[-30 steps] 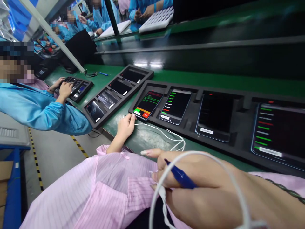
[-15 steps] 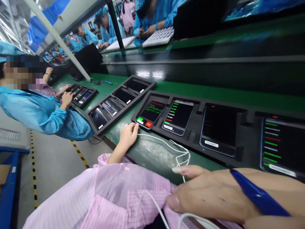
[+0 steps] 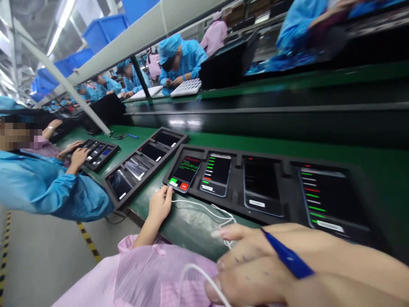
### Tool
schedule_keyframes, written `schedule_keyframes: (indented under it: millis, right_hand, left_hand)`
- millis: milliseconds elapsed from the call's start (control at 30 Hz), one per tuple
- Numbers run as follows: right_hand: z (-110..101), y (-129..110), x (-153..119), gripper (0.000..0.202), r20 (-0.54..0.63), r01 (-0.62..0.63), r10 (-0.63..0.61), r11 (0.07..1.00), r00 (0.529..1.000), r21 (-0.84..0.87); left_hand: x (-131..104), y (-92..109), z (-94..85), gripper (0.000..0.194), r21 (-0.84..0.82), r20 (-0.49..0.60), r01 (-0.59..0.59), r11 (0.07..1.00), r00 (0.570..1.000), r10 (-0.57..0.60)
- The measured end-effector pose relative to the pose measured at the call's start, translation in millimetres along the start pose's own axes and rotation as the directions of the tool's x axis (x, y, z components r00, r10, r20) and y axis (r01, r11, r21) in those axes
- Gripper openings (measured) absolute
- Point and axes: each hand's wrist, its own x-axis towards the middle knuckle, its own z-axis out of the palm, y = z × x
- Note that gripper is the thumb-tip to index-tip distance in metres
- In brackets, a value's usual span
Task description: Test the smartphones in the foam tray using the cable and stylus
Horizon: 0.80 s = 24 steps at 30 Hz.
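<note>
Thin white cable at flat black phone
Left hand pinches cable, right hand holds tapered blue pen; I judge steadiness needed next.

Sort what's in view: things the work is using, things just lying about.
In use:
- White cable, in the left hand at the leftmost near phone
- Blue pen, in the right hand
- Near tray

Apparently lying about:
- Small blue item by the pole
- Dark leads
</note>
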Motion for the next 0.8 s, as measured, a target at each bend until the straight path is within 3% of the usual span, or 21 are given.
schedule_keyframes:
  millis: [100,300,633,733,800]
  right_hand:
    - [-10.1,-8.2,2.8,0.021,0.015,0.024,-0.023,0.998,1.000,-0.056]
    - [-29.4,-36.4,-5.3,0.023,0.024,-0.044,0.052,0.965,0.998,-0.257]
    - [-50.3,-66.7,-24.2,0.018,-0.046,-0.082,0.070,0.923,0.997,-0.377]
    - [-52.5,-67.6,-28.5,0.009,-0.111,-0.063,0.012,0.883,0.994,-0.464]
    - [-52.5,-65.7,-36.3,0.006,-0.216,-0.104,-0.018,0.834,0.976,-0.541]
  left_hand:
    - [-0.1,0.6,-1.9,0.031,-0.002,0.014,-0.005,1.000,1.000,0.005]
    - [1.8,2.6,-3.4,0.034,0.034,0.051,0.043,0.999,0.998,-0.044]
    - [1.4,7.5,-4.8,0.032,0.115,0.054,0.078,0.990,0.995,-0.084]
    - [0.3,7.8,-5.1,0.031,0.126,0.057,0.078,0.989,0.995,-0.086]
    - [-0.6,8.7,-5.4,0.031,0.138,0.066,0.082,0.987,0.994,-0.092]
